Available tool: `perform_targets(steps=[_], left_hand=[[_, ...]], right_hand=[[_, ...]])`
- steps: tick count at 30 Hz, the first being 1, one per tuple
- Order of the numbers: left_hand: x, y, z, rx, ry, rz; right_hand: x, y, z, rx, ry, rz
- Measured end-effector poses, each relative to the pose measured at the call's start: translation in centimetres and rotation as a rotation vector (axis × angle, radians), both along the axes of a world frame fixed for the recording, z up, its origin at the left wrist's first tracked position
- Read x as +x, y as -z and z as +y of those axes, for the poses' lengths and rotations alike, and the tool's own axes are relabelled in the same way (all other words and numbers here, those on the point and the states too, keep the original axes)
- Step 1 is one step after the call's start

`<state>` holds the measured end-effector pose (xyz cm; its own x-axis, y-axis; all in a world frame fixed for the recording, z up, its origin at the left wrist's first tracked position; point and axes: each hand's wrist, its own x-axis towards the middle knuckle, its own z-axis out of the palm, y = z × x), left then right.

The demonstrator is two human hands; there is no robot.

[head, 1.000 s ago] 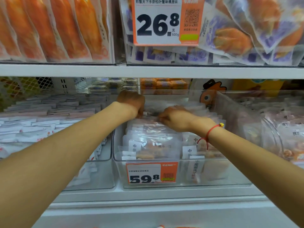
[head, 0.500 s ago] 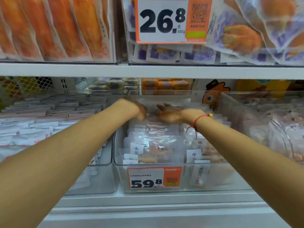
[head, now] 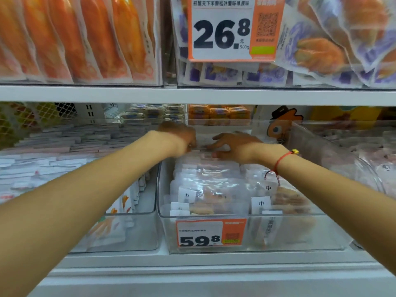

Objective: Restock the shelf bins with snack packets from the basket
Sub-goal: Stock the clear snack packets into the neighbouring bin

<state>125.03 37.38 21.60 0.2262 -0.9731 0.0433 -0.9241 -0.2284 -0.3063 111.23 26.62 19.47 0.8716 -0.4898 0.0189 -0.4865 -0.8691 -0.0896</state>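
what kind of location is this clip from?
Most likely a retail snack shop aisle. Orange price tags hang on the shelving, clear bins hold rows of sealed snack packets, and the shelf above carries more bagged snacks. Both hands reach into the middle bin.

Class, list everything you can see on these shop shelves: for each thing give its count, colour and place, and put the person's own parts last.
Middle bin: one, clear, lower shelf, centre.
Snack packets: many, clear with white labels, stacked in middle bin.
59.8 price tag: one, orange and white, middle bin's front.
Left bin: one, clear, holds white packets.
26.8 price tag: one, orange and white, upper shelf.
Orange packets: many, upper shelf, left.
Left hand: on the rear packets.
Right hand: on the rear packets; red cord at wrist.
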Motion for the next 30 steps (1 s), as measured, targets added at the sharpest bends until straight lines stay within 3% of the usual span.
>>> perform_targets(steps=[7, 12, 14, 17, 20, 25, 28, 30], left_hand=[[0.3, 0.5, -2.1, -0.147, 0.017, -0.042], [0.5, 0.1, -0.5, -0.242, 0.039, 0.092], [0.8, -0.2, 0.8, -0.117, 0.062, 0.177], [0.7, -0.2, 1.6, 0.144, 0.021, 0.302], [0.4, 0.3, 1.2, 0.101, 0.042, 0.153], [0.1, 1.1, 0.2, 0.030, 0.012, -0.018], [-0.1, 0.7, 0.6, 0.051, 0.006, -0.005], [-0.4, -0.1, 1.9, 0.005, 0.070, 0.016]], right_hand=[[2.8, 1.3, -2.2, -0.045, 0.082, -0.064], [-0.4, -0.4, -1.1, 0.092, -0.042, -0.176], [-2.2, -0.6, -0.2, 0.159, -0.108, -0.250], [-2.6, 0.2, 0.4, 0.115, -0.146, -0.116], [-1.1, 1.0, 0.3, -0.070, -0.179, -0.102], [0.8, 0.9, 0.3, -0.069, -0.080, -0.057], [0.7, 0.5, 0.9, -0.051, -0.054, -0.012], [-0.6, 0.0, 1.4, -0.036, -0.089, -0.107]])
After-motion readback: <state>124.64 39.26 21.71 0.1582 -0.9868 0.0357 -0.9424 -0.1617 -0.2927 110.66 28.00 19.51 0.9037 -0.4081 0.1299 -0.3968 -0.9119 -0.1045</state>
